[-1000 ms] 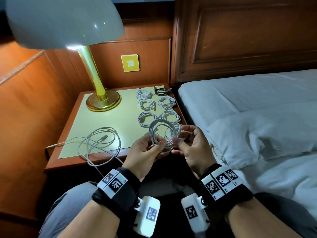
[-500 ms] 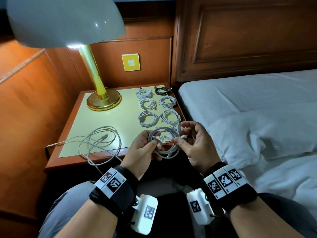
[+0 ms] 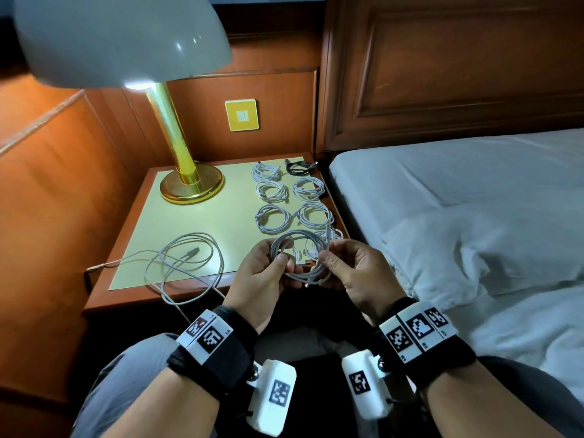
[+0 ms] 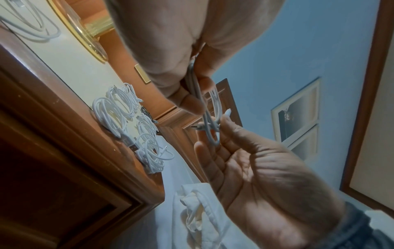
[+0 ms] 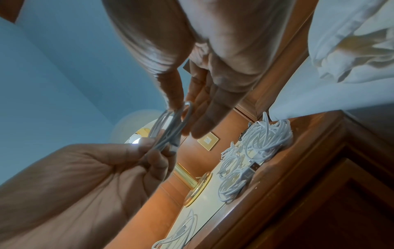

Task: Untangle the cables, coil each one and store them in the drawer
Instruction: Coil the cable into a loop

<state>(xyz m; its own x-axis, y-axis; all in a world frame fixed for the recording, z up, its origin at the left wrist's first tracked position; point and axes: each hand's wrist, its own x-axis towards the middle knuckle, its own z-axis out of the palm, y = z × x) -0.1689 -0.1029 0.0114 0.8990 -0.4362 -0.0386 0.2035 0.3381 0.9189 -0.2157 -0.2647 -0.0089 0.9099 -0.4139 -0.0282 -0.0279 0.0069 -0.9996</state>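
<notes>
From the head view, a coiled grey-white cable (image 3: 298,257) hangs in the air between both hands, just above the near right corner of the desk (image 3: 202,222). The left hand (image 3: 259,279) pinches the left side of the coil between thumb and fingers; the right hand (image 3: 354,273) pinches the right side, so each grip is closed on the cable. The coil's ring faces roughly upward toward the camera, its long axis running left to right between the hands.

The left wrist view shows what the head view hides: the strands bunched flat under the left thumb (image 4: 189,101), and a white connector tip (image 4: 227,112) standing up beside the right fingers (image 4: 230,129), which are fairly straight beyond the pinch. The right wrist view shows the loop's end (image 5: 187,109) curving round under the right thumb.

Only the head view lays out the rest: six white coils (image 3: 271,216) and one black coil (image 3: 297,167) in two rows on the desk's right side, a loose white cable (image 3: 186,260) sprawled at the front left with a loop over the edge, a brass lamp (image 3: 191,184), and a bed (image 3: 458,191) to the right.
</notes>
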